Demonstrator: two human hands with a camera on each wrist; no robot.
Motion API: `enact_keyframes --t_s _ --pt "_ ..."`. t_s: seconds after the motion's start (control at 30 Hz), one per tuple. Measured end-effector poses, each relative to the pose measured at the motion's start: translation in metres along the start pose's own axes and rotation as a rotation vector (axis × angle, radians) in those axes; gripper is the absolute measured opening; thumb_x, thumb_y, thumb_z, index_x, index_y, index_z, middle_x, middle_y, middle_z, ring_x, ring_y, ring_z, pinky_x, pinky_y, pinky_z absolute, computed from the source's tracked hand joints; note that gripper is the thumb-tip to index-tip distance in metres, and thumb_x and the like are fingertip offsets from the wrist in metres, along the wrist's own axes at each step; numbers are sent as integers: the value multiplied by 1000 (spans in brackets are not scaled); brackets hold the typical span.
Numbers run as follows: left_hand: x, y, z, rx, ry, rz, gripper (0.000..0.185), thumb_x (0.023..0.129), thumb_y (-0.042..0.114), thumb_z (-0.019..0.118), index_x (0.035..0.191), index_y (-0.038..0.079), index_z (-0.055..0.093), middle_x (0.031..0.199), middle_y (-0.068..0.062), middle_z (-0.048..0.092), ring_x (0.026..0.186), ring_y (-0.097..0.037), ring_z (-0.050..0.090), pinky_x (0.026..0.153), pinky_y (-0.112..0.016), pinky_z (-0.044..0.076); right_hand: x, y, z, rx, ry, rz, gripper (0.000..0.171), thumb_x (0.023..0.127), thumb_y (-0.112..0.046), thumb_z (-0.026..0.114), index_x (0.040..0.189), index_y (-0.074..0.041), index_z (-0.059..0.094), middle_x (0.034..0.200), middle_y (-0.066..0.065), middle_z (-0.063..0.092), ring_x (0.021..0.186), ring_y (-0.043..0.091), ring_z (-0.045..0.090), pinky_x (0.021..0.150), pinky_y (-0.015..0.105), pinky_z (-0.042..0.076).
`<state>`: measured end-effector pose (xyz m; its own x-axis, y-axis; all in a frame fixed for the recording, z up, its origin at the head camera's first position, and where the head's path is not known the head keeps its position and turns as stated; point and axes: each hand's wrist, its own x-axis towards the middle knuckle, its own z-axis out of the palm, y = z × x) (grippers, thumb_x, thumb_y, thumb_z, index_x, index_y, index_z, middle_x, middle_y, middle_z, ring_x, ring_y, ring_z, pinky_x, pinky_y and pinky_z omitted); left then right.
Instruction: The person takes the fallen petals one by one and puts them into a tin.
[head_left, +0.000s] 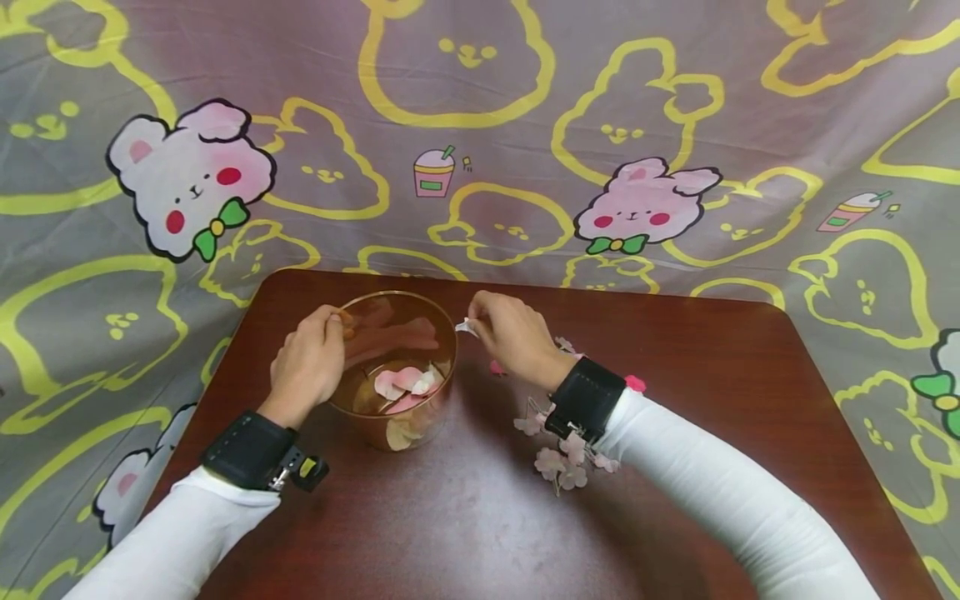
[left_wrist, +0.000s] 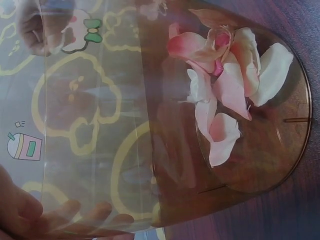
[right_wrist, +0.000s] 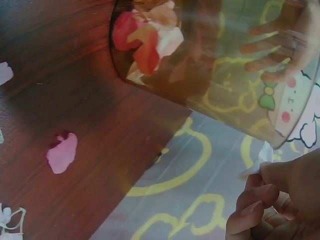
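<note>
Petals (head_left: 405, 385), pink and white, lie heaped at the bottom of a clear amber plastic cup (head_left: 442, 392) that stands on the dark wooden table (head_left: 480, 517) between the two hands. The left hand (head_left: 307, 365) wraps around the cup's left wall, fingers curled against the plastic and thumb up near the rim; in the left wrist view those fingers (left_wrist: 75, 215) show through the see-through side, with the petals (left_wrist: 225, 85) resting on the base farther in. The right hand (head_left: 513, 337) hovers just to the right of the rim, fingertips clenched in a pinch on a small white petal (head_left: 466, 327); the right wrist view shows that petal (right_wrist: 260, 160) sticking out from between thumb and forefinger, close beside the cup's (right_wrist: 215, 85) upper edge and not yet over the opening. Under and behind the right wrist lies a sprig of pale pink artificial blossoms (head_left: 562, 458), and a few loose pink petals (right_wrist: 62, 152) sit on the table near that hand. A grey cloth with yellow bunny outlines (head_left: 480, 150) hangs beyond both hands.
</note>
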<state>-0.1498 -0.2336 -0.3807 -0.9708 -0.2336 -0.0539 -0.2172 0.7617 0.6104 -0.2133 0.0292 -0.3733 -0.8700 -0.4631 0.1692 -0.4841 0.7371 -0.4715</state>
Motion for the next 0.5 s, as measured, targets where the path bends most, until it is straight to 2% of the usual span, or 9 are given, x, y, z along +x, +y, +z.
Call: enact_keyframes --t_s 0.27,0.5 --pt "0 0 0 1 -2 1 51 110 37 18 134 12 56 132 -16 66 118 -48 60 86 -62 43 1 -14 -10 24 25 -50 8 100 -22 65 96 -14 65 86 -1 66 69 14 53 57 29 37" --pt "1 0 0 1 3 -4 51 110 37 18 133 13 57 132 -15 67 120 -48 59 87 -63 43 -2 -30 -12 10 34 -91 8 99 -22 65 97 -14 66 90 -1 68 74 14 57 62 33 45"
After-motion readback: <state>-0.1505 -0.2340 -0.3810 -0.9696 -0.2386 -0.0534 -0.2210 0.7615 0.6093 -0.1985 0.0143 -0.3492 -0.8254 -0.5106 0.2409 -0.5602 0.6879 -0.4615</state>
